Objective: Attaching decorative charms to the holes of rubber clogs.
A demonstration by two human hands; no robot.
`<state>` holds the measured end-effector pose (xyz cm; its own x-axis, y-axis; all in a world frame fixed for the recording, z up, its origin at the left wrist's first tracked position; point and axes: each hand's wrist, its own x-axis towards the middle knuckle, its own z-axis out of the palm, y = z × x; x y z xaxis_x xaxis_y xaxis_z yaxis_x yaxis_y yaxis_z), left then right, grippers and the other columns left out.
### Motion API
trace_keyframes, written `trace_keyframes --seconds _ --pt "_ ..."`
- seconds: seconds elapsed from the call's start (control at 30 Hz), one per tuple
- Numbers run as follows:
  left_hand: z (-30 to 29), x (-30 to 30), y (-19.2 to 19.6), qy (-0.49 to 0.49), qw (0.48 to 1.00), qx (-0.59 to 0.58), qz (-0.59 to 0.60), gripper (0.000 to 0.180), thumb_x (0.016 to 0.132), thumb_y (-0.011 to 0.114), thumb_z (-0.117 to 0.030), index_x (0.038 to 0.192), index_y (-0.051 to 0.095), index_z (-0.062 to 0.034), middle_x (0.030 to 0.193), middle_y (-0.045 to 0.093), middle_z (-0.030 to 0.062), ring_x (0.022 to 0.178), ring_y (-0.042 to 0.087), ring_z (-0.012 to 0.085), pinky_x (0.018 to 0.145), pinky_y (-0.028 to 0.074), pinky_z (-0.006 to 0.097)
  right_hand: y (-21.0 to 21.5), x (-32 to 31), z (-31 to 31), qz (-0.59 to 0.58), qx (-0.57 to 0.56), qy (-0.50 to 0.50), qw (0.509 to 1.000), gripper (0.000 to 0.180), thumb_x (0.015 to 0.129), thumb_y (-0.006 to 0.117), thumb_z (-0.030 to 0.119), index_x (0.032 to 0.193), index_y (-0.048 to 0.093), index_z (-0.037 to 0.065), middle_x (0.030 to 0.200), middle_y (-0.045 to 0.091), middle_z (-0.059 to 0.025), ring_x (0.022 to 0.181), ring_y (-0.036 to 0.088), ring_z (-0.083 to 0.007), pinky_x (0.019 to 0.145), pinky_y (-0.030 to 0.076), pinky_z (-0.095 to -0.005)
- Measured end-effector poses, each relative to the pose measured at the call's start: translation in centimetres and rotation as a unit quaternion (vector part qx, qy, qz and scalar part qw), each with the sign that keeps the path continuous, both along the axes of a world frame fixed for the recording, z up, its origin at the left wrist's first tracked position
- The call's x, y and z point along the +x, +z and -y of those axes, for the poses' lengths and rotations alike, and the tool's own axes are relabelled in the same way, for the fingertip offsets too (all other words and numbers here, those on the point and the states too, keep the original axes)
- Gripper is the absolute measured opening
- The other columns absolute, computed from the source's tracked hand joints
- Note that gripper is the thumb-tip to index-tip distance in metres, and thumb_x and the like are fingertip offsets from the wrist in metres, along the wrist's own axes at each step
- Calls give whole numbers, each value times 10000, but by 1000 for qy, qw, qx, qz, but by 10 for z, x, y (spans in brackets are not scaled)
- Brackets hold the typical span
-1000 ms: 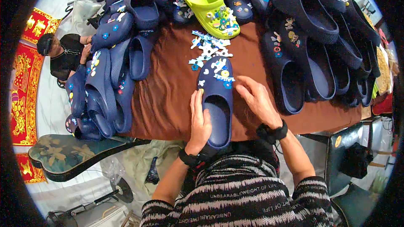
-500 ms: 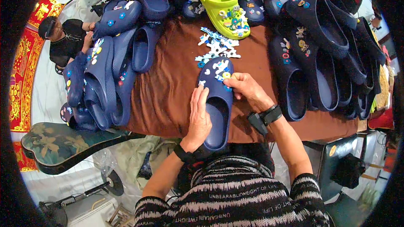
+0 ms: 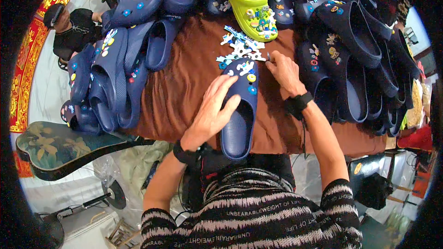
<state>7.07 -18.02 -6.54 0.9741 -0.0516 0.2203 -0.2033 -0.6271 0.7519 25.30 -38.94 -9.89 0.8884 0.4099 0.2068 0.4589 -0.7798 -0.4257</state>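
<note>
A navy blue clog (image 3: pixel 238 131) lies toe-away at the table's front edge, with white, yellow and blue charms (image 3: pixel 247 69) on its upper. My left hand (image 3: pixel 212 110) lies over the clog's left side, fingers stretched and thumb apart. Just beyond the toe is a small pile of white and blue charms (image 3: pixel 242 46). Beside that pile, my right hand (image 3: pixel 282 71) is closed in a pinch. A tiny pale bit shows at its fingertips, too small to name. Farther back, a lime green clog (image 3: pixel 251 11) carries many charms.
Navy clogs stand stacked at the left (image 3: pixel 108 74) and right (image 3: pixel 355 60) of the brown cloth (image 3: pixel 189 64). Beyond the left stack is another person (image 3: pixel 74 32). A patterned stool seat (image 3: pixel 60 145) is at the near left.
My right hand has moved off the clog, away and to the right, beside the charm pile. My left hand has opened wider across the clog. A banner-like charm no longer shows on the upper.
</note>
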Motion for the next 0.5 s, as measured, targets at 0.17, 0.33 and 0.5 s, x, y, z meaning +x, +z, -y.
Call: trace_keyframes --seconds 0.17,0.33,0.5 --pt "8 41 -8 -10 1000 18 4 663 943 618 -344 1454 372 0 1443 424 227 1372 387 386 1144 309 447 15 6 -24 -2 53 140 989 304 902 627 299 1097 658 68 1041 677 -187 992 647 -390 835 514 -494" --pt "20 48 -22 36 993 103 42 880 878 686 -411 1522 226 -27 1523 291 256 1393 320 437 1153 288 505 24 3 -41 -87 -15 297 951 328 909 627 233 1164 622 28 1172 596 -195 1089 581 -415 897 495 -471" --pt "26 44 -10 81 990 112 -21 957 835 711 -456 1532 214 -29 1523 299 256 1397 313 440 1146 296 530 22 15 -52 -60 -44 348 935 331 860 644 209 1134 603 27 1124 577 -223 1040 590 -427 880 503 -494"
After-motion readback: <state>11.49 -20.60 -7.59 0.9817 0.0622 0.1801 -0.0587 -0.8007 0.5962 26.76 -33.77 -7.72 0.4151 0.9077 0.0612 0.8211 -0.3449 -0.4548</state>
